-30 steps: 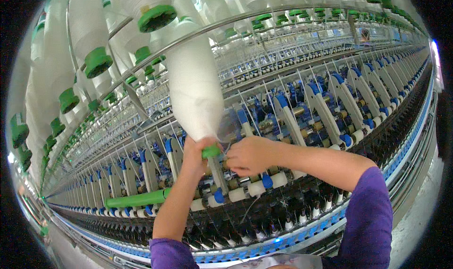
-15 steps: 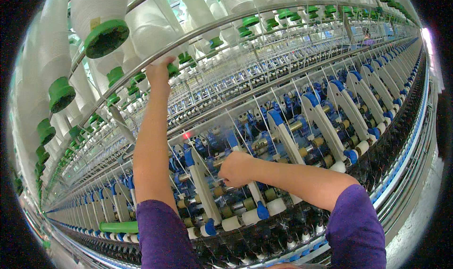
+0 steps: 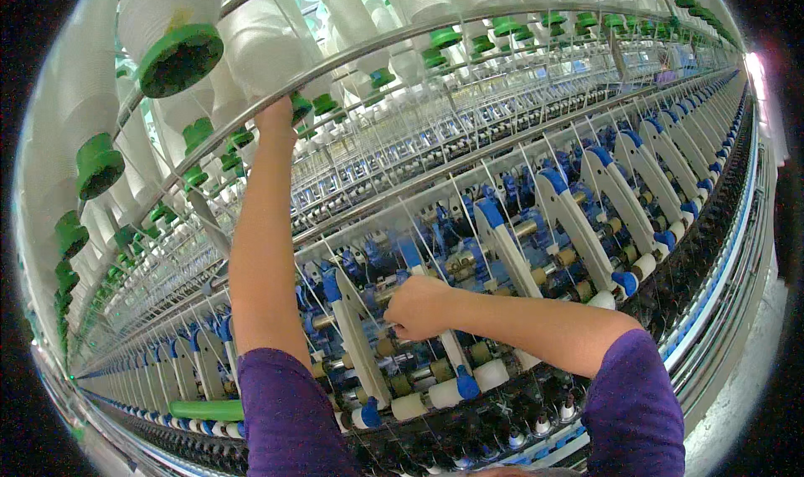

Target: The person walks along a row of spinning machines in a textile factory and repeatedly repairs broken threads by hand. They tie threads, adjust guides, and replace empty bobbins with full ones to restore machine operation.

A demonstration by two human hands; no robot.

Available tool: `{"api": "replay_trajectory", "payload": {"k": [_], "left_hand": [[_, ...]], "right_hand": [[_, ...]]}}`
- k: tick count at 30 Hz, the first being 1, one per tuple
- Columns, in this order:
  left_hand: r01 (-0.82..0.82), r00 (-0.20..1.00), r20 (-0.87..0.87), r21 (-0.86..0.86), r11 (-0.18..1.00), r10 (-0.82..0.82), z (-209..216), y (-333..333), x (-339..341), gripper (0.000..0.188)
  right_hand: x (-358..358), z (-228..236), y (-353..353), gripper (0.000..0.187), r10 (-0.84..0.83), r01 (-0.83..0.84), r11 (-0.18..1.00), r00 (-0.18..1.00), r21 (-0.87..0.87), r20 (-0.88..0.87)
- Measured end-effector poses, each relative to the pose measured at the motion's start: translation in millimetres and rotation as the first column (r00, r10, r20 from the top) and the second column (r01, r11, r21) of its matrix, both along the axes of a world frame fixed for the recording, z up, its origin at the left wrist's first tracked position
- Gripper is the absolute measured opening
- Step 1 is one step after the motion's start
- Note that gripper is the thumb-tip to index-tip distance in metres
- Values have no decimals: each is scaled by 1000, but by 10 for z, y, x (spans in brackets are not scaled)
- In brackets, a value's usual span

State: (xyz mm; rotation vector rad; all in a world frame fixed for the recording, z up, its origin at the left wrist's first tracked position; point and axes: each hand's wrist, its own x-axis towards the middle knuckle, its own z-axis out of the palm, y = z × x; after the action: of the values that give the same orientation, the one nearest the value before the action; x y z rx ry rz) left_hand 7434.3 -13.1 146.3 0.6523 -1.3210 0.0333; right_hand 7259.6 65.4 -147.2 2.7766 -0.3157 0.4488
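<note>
My left hand is raised at the upper left, up against the curved metal rail. Just above it hangs a large white roving bobbin, with a green bobbin end right beside the hand. The rail and bobbin hide those fingers, so their grip does not show. Lower down, my right hand is closed, fingers curled in at the drafting rollers of the spinning frame, beside a grey arm with a blue cap. Whatever its fingertips hold is hidden.
More white bobbins with green ends hang overhead. Thin strands run down from them to the rollers. Grey arms line the machine to the right. A green tube lies along the lower left, and dark spindles stand below the rollers.
My left hand has gone slightly higher, and its fingers, seen at the rail before, are now hidden behind it. My right hand stays at the same rollers, still closed. The view has shifted slightly.
</note>
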Motion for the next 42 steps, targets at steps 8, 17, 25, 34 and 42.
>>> {"api": "replay_trajectory", "payload": {"k": [8, 17, 25, 34, 42], "left_hand": [[-134, 986, -96, 5, 991, 134, -313, -120, -112, 52], [-488, 871, -31, 46, 871, 490, 473, 12, -181, 75], [-332, 943, 13, 92, 939, 333, 191, -206, 25, 71], [-181, 921, 363, 85, 980, 139, -24, -74, 212, 34], [98, 861, 509, -124, 987, -22, -110, 228, 29, 27]], "right_hand": [[18, -28, -26, 21, -12, 12, 1000, 1000, -23, 0], [18, 13, 2, 23, -61, 61, 998, 996, 11, -63], [15, 30, 48, 25, -78, 80, 996, 996, 38, -46], [242, 1234, 85, 32, 279, -158, 960, 639, -233, 717], [328, 3502, 358, 31, -154, 557, 707, 723, -436, 673]]}}
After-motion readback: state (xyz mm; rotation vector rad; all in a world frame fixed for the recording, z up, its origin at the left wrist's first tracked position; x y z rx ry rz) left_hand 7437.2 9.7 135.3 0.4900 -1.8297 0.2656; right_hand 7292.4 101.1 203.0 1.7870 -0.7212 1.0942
